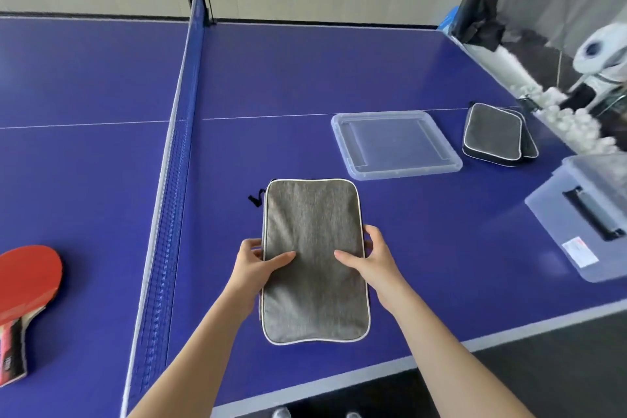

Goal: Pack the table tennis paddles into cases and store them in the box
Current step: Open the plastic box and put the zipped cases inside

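Observation:
A grey fabric paddle case (pixel 312 214) with white piping lies lengthwise in front of me over the blue table (pixel 271 78). My left hand (pixel 258 265) grips its left edge and my right hand (pixel 369 261) grips its right edge, thumbs on top. A black zipper pull (pixel 256 198) sticks out at its far left corner. A red paddle (pixel 27 278) lies at the far left, beyond the net (pixel 169 180). A clear plastic box (pixel 583 214) stands at the right edge. Its clear lid (pixel 395 146) lies flat past the case.
Another grey case (pixel 495 134), with a second one under it, lies to the right of the lid. White balls (pixel 573 125) fill a trough beyond the table's right side, near a white machine (pixel 604 54). The table's near edge runs under my forearms.

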